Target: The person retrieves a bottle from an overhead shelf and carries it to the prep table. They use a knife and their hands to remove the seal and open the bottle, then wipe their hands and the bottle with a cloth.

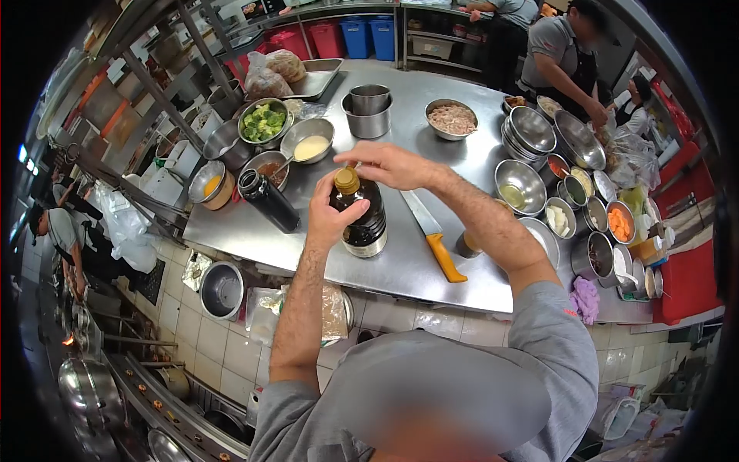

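Note:
A large dark bottle (366, 231) with a gold cap (346, 181) and a pale label stands on the steel table. My left hand (331, 212) is closed around its upper part, thumb across the front. Just behind the cap, my right hand (389, 165) has its fingers stretched to the left; whether they touch the cap is unclear. To the left leans a black bottle (269, 202) with an open top. A knife (435, 239) with a yellow handle lies to the right of the dark bottle, beneath my right forearm.
Bowls of broccoli (264, 122), pale yellow liquid (310, 148) and minced meat (452, 119) sit on the table (416, 88). Nested steel pots (369, 114) stand farther back. Several bowls and containers crowd the right side. Co-workers stand at the back right and far left.

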Tool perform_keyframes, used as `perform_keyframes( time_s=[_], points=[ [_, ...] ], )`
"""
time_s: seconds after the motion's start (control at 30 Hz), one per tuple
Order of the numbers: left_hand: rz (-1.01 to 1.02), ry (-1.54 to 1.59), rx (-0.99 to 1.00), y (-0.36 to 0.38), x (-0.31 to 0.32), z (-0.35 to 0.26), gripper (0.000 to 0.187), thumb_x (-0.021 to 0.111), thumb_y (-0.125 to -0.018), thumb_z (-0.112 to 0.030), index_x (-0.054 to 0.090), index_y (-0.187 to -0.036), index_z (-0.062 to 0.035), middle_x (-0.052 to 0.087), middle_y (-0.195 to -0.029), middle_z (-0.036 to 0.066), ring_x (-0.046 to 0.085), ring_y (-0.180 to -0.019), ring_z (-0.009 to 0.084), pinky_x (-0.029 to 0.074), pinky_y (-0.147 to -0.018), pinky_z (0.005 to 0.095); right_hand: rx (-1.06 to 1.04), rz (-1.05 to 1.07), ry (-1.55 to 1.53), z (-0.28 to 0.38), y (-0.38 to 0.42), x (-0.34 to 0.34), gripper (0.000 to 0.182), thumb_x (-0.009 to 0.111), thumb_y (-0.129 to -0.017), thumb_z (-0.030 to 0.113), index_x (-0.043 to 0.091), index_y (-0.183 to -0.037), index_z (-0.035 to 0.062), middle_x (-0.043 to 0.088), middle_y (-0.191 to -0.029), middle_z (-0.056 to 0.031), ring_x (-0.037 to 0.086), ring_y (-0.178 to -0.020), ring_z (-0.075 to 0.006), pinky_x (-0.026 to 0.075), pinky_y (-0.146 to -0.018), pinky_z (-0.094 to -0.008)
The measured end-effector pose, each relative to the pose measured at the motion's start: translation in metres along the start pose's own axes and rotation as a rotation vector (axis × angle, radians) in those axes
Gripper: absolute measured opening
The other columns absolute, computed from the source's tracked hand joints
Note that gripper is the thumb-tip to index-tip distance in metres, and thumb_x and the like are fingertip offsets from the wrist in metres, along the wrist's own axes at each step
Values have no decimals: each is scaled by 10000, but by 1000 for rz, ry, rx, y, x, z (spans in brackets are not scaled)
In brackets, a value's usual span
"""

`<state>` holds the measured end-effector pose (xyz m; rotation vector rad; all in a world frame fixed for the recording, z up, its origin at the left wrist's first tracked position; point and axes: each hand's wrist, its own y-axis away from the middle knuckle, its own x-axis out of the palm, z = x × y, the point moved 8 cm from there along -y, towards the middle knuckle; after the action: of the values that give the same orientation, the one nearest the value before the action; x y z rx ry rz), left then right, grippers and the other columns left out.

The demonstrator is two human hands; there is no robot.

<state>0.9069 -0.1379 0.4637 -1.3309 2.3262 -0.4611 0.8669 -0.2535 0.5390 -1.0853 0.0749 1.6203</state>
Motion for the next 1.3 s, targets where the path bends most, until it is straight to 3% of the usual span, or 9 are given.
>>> perform_keyframes(
  time_s=[0.1, 0.37, 0.63, 0.77, 0.87, 1.0, 1.07, 1.1, 1.3],
  points=[
    [145, 63, -90, -5, 5, 8, 603, 780, -652, -196, 521, -1167, -18, 535, -1131, 86, 507, -1061, 185, 384, -932, 308, -17, 64, 14, 2, -5, 0, 204, 510, -886, 110, 568, -1068, 39, 618, -937, -146, 597, -900, -290, 471, -804, -366],
    [141, 232, -123, -1, 8, 2, 581, 763, -667, -117, 509, -1182, -29, 536, -1104, 38, 502, -1035, 138, 380, -928, 280, -9, 144, 203, -2, -11, 8, 175, 522, -864, 134, 563, -996, 27, 621, -860, -174, 606, -835, -339, 485, -750, -403],
    [88, 211, -70, -2, 12, 8, 567, 751, -676, -111, 505, -1180, -28, 544, -1088, 39, 512, -1015, 137, 391, -919, 281, 14, -168, 338, 6, 37, 6, 135, 552, -808, 171, 539, -847, 42, 603, -693, -125, 601, -624, -329, 480, -541, -411],
    [-1, 152, -37, 2, 6, 5, 543, 735, -687, -92, 507, -1177, -34, 565, -1064, 51, 531, -997, 144, 410, -905, 285, 43, -271, 430, 32, 42, 31, 146, 561, -790, 163, 502, -772, 30, 588, -659, -122, 593, -604, -325, 465, -526, -420],
    [-61, 98, -1, 7, 4, 1, 542, 726, -706, -81, 492, -1192, -35, 568, -1077, 58, 536, -1002, 148, 420, -901, 287, 89, -337, 370, 34, 44, 27, 137, 542, -806, 164, 512, -808, 30, 580, -650, -128, 588, -610, -340, 466, -554, -436],
    [-21, 178, -67, 13, 6, 2, 625, 763, -698, -130, 454, -1233, -37, 534, -1133, 72, 514, -1049, 161, 405, -932, 297, 280, -313, 263, 36, 37, 8, 148, 521, -829, 176, 520, -863, 32, 583, -699, -147, 592, -663, -357, 468, -597, -455],
    [40, 206, -60, 18, 8, 1, 694, 786, -675, -166, 429, -1258, -44, 491, -1189, 82, 478, -1101, 170, 384, -956, 305, 350, -204, 356, 45, 28, 8, 242, 499, -849, 158, 532, -1046, 21, 600, -864, -190, 600, -789, -356, 470, -676, -442],
    [78, 165, -26, 21, 8, -3, 802, 812, -641, -215, 378, -1297, -54, 424, -1263, 98, 431, -1166, 204, 352, -997, 334, 326, -163, 442, 44, 24, 13, 185, 520, -841, 183, 518, -917, 14, 593, -875, -170, 607, -812, -366, 492, -667, -438],
    [60, -36, 73, 32, 10, -20, 933, 839, -577, -215, 315, -1334, -66, 334, -1335, 129, 352, -1242, 272, 297, -1051, 388, 381, -110, 598, 50, 29, 20, 185, 526, -823, 146, 515, -882, -29, 600, -864, -197, 626, -779, -365, 515, -657, -433]
  ],
)
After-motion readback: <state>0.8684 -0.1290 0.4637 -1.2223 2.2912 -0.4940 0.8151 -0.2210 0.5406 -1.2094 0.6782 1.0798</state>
